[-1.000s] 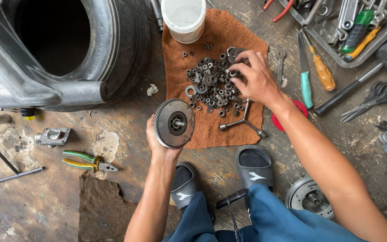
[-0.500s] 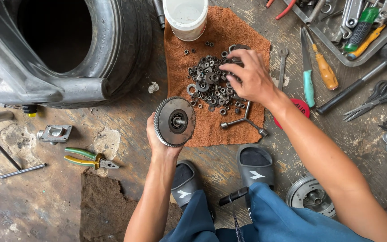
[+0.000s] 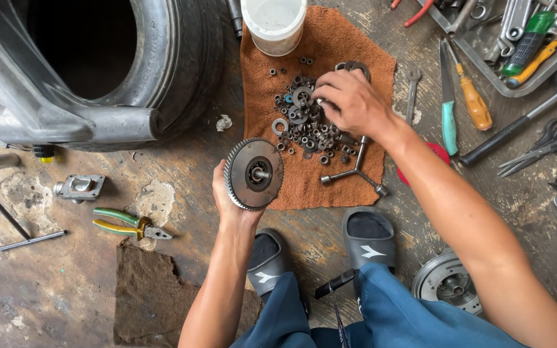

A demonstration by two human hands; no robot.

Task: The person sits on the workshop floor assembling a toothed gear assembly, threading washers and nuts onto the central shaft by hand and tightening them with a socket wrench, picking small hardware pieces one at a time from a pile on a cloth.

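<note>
Big tyre (image 3: 98,71) lies upper left on floor. Brown rag (image 3: 330,174) beside it. Left hand (image 3: 230,196) grips toothed gear wheel (image 3: 253,174) at rag's edge. Right hand (image 3: 349,102), fingers curled, digs in nut pile (image 3: 301,125); grasp possibly hidden.

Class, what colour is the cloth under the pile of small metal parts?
Rusty orange-brown cloth, seen in the head view, the only one.

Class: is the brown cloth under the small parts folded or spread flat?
Spread flat: the cloth lies open on the floor, parts scattered across it.
</note>
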